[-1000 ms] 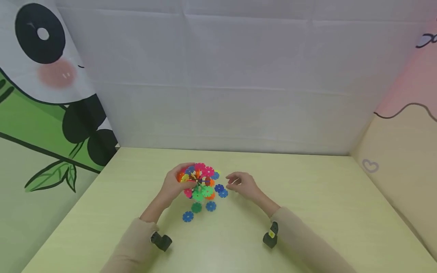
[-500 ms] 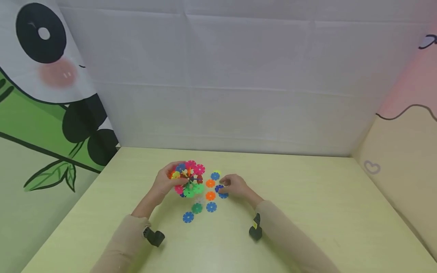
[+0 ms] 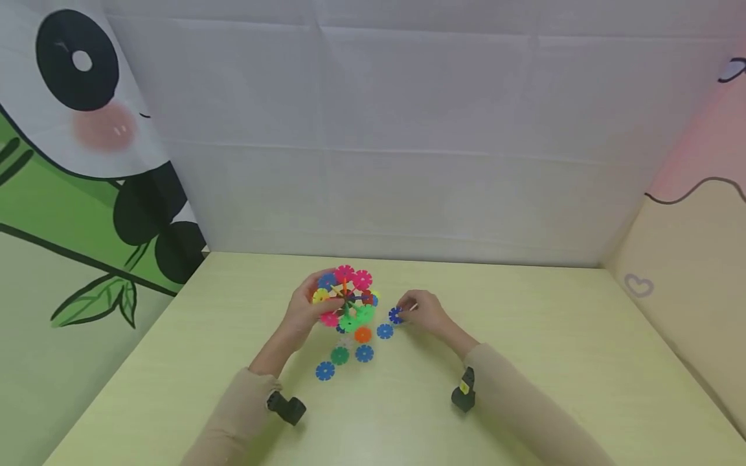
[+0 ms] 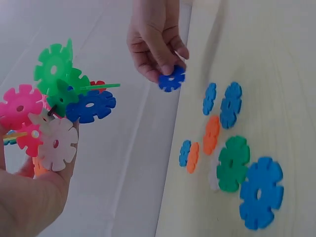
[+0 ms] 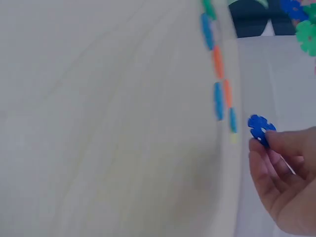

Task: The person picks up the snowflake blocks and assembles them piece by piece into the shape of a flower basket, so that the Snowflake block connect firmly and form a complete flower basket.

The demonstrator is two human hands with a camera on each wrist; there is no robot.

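My left hand point(image 3: 302, 312) grips a ball-like cluster of slotted plastic snowflake discs point(image 3: 362, 279), joined edge to edge in pink, green, blue, red, yellow and white. In the left wrist view, a white disc point(image 4: 58, 144) and a blue disc point(image 4: 91, 106) of that cluster face the camera. To the right, my right hand point(image 3: 430, 315) pinches a single dark blue snowflake disc point(image 5: 260, 129) between thumb and fingers. The left wrist view shows this dark blue disc point(image 4: 171, 80) raised off the table, apart from the cluster. Part of the cluster is hidden behind my left hand.
Loose discs lie on the pale table point(image 3: 524, 362) below and between the hands: an orange disc point(image 3: 363, 334), a green disc point(image 3: 340, 355), a near blue disc point(image 3: 325, 371) and several more. A grey-white cloth backdrop point(image 3: 408, 194) stands behind the table, with printed panels at both sides.
My right hand reached left to the loose discs, pinched the dark blue one and drew it back to the right. The left hand and cluster shifted left, then back right and slightly up.
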